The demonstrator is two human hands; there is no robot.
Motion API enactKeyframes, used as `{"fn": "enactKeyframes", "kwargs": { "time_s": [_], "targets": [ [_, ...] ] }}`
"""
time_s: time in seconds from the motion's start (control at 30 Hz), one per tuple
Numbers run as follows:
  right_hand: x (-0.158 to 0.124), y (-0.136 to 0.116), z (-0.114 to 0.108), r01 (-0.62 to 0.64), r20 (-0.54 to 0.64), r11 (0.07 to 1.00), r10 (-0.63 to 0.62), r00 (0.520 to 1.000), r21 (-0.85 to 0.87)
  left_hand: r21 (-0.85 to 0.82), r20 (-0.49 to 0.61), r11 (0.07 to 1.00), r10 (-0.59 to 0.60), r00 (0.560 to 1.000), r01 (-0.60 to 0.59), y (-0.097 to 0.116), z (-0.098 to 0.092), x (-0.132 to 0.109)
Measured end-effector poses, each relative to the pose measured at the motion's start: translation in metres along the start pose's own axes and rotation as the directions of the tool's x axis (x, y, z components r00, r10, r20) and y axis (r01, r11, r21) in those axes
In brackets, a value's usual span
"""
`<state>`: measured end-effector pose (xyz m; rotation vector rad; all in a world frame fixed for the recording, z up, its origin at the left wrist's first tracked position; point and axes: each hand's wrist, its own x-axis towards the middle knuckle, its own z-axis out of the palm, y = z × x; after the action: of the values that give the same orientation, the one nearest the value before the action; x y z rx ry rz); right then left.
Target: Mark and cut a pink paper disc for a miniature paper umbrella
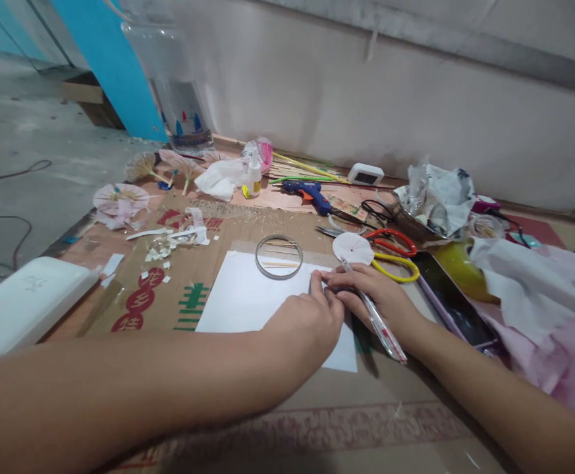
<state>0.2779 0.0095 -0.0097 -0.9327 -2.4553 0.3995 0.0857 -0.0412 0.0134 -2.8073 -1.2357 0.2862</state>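
Observation:
On a sheet of white paper [235, 296], my left hand [309, 322] rests with its fingers curled together near the right edge. Whatever its fingertips hold, if anything, is hidden. My right hand [381, 296] meets those fingertips, and a clear pen [379, 322] lies across it, gripped between its fingers. Just beyond this hand is a round white paper disc [354, 248] with a small dark mark at its centre. A thin metal ring [256, 255] lies on the paper's far part, around several thin wooden sticks [278, 264].
Scissors [393, 243] with red and yellow handles and a phone [450, 296] lie right. Behind are a blue glue gun [307, 193], a glue bottle [253, 178] and sticks. Paper scraps [161, 247] and a white box-like object [30, 303] are left, on cardboard [238, 227] and beyond.

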Motion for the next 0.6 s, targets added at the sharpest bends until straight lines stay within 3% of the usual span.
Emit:
{"fn": "enactKeyframes", "kwargs": {
  "time_s": [0.6],
  "targets": [
    [0.0009, -0.0026, -0.0016, -0.032, 0.035, 0.999, 0.031, 0.999, 0.033, -0.016, 0.002, 1.000, -0.010, 1.000, 0.010, 0.0011, 0.0043, 0.0007]
  ]
}}
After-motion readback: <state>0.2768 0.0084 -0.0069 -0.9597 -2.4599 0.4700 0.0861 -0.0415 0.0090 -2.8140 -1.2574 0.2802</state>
